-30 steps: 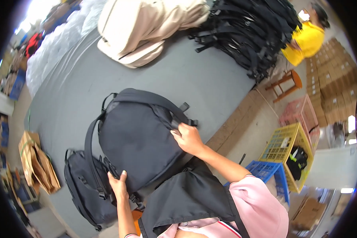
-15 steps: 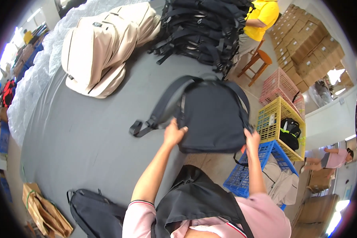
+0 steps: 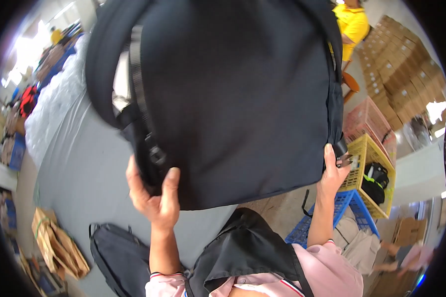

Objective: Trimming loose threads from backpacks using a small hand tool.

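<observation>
A black backpack (image 3: 243, 104) is held up in front of me and fills much of the view, its plain panel facing me and its straps hanging at the sides. My left hand (image 3: 158, 198) grips its lower left corner, thumb on the near face. At the lower right side, my right hand (image 3: 332, 171) is closed on the edge, thumb upward, with a strap end beside it. A second dark backpack (image 3: 119, 257) lies on the grey-covered table (image 3: 79, 173) at lower left, close to my left forearm.
Brown paper (image 3: 59, 242) sits by the table's near left corner. On the right stand a yellow crate (image 3: 354, 148) with a black bag inside, a blue crate (image 3: 342, 203) by beige bags, and a pink crate (image 3: 366, 119). Stacked cartons (image 3: 396, 64) and a person in yellow (image 3: 352, 24) are farther back.
Both hands have raised the black backpack up and closer to me. It now hides the beige backpacks and black pile behind it. The person at far right has moved lower in view.
</observation>
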{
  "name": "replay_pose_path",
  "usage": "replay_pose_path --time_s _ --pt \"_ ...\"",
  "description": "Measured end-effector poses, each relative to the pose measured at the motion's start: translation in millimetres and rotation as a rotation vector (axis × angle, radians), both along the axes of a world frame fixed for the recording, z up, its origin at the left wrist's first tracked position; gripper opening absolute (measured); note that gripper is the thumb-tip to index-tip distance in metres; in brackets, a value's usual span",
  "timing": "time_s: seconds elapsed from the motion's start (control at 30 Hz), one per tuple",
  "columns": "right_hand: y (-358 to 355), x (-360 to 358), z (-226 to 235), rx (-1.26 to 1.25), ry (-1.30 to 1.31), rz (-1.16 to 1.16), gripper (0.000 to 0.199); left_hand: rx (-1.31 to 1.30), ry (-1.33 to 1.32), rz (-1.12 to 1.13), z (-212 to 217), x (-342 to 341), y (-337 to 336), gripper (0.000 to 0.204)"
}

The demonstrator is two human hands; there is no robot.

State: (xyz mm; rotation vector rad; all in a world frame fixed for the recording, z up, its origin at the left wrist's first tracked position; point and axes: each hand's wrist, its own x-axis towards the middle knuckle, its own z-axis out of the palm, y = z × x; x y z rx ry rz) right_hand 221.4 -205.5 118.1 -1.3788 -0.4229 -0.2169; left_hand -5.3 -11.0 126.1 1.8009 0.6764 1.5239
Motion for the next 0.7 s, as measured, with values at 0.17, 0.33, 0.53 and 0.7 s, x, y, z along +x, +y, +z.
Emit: replay_pose_path --time_s 0.17,0.33,0.53,0.7 --pt "56 -12 -66 -0.580 -0.016 0.272 0.019 -0.219 0.270 0.200 -47 -81 -16 0.039" --pt "58 -47 -247 -0.751 -0.080 0.690 0.044 -0.907 0.791 0.324 -191 -157 -74 0.059" --pt "60 -39 -135 -1.356 0.157 1.188 0.033 -1.025 1.444 0.154 -123 -195 -98 0.069" --pt "126 -17 -102 -1.022 -0.073 1.093 0.027 -0.080 0.933 0.700 -93 -203 -29 0.055"
